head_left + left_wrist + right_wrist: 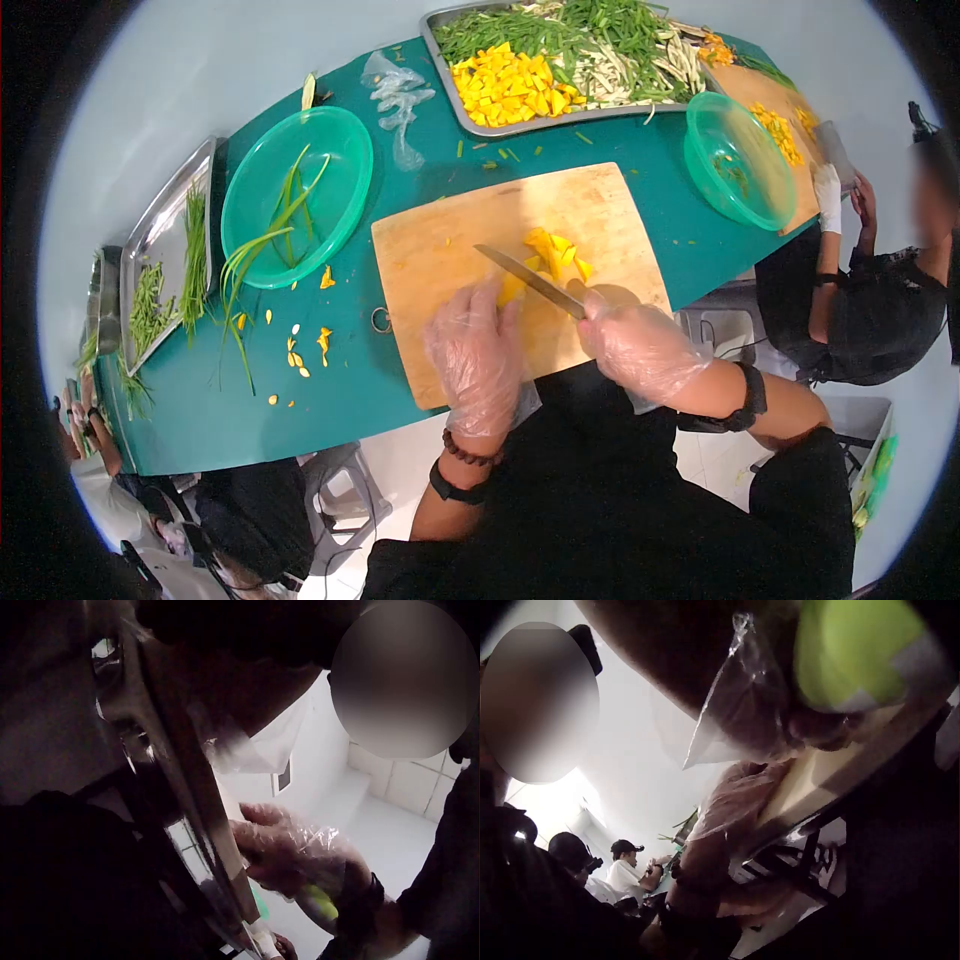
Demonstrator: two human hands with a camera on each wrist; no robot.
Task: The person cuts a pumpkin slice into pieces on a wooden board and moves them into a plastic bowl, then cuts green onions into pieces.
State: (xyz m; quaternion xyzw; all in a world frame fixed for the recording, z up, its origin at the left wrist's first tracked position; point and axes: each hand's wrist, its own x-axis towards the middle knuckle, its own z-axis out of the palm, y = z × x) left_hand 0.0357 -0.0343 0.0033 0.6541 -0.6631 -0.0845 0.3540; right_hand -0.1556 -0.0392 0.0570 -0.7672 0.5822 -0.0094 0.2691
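Observation:
My gloved right hand [640, 345] grips a knife [530, 280] by its handle, the blade slanting up and left over a wooden cutting board [590, 205]. Yellow pumpkin pieces [560, 252] lie just beyond the blade. At the near side of the blade, my gloved left hand [475, 345] holds a small pumpkin piece [511, 289] against the board with its fingertips. Clear plastic gloves cover both hands. In the left wrist view the right hand [292, 844] shows beside the board's edge; in the right wrist view the left hand [739, 799] is at the board.
Behind the board stands a metal tray [500, 128] of diced pumpkin and cut greens. Green basins stand left [362, 190] and right [700, 195]. A steel tray [170, 215] holds more greens. Seeds and scraps [323, 345] dot the green table [240, 420]. Another person [850, 300] works at the right.

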